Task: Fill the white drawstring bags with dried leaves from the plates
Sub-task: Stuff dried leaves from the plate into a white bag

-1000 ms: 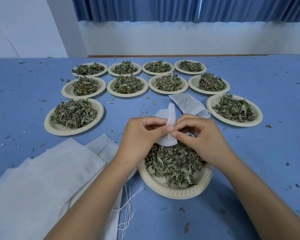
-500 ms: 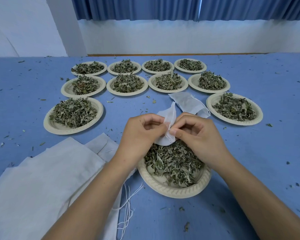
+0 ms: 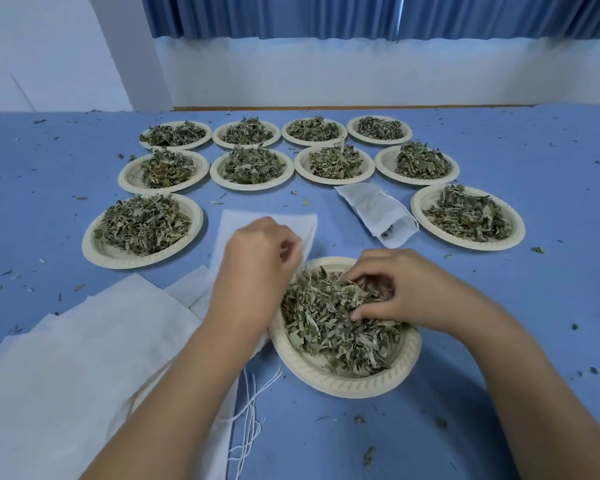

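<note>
left hand [image 3: 257,268] pinching an empty white bag [image 3: 291,226] by its edge, right hand [image 3: 409,292] clawed around dried leaves [image 3: 326,323] on the near plate [image 3: 343,384], part-filled bag [image 3: 378,213] beyond the right hand, spare bags [image 3: 66,358] outside the left forearm, ten heaped plates [image 3: 111,254] farther out

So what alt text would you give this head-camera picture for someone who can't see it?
A person's left hand grips a white drawstring bag while the right hand grabs dried leaves from the nearest paper plate on a blue table. Ten more plates of leaves sit beyond, a filled bag lies among them, and flat bags are stacked at left.
</note>
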Motion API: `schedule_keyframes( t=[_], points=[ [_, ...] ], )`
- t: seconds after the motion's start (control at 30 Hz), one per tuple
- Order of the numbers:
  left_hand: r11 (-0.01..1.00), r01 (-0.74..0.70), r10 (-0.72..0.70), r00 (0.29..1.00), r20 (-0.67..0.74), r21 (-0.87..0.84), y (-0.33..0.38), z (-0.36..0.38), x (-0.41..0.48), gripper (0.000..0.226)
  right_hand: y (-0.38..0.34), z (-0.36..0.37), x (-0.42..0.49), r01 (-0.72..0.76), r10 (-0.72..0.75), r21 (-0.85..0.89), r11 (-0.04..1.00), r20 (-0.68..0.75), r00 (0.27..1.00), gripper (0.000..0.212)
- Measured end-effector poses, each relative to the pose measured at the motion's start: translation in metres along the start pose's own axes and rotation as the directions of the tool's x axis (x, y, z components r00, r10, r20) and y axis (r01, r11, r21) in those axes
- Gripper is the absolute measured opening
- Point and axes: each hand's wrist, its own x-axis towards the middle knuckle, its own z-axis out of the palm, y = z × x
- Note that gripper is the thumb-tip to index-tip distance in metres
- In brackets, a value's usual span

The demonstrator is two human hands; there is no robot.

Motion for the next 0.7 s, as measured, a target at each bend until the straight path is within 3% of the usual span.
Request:
schedule_keyframes(
  t=[0.13, 0.27, 0.4, 0.6, 0.7],
  points=[
    [0.974, 0.142, -0.135, 0.989, 0.054, -0.176, 0.004, 0.01, -0.005, 0.009, -0.001, 0.001, 0.0, 0.038, -0.032, 0.06, 0.998, -0.092, 0.995, 0.022],
    [0.95, 0.177, -0.174, 0.984, 0.034, -0.257, 0.003, 0.009, -0.005, 0.016, -0.001, -0.004, -0.003, 0.091, -0.042, 0.238, 0.967, -0.203, 0.978, 0.013],
    [0.91, 0.232, -0.217, 0.973, 0.081, -0.345, 0.005, 0.008, -0.006, 0.033, 0.001, -0.01, -0.007, 0.158, -0.02, 0.449, 0.88, -0.295, 0.955, 0.021],
    [0.865, 0.29, -0.247, 0.956, 0.155, -0.41, 0.011, 0.015, -0.008, 0.024, -0.002, -0.011, -0.008, 0.301, -0.063, 0.524, 0.797, -0.423, 0.904, 0.032],
    [0.85, 0.302, -0.241, 0.952, 0.19, -0.431, 0.014, 0.014, -0.009, 0.029, -0.009, -0.003, -0.005, 0.363, -0.028, 0.619, 0.697, -0.481, 0.876, 0.034]
  ],
)
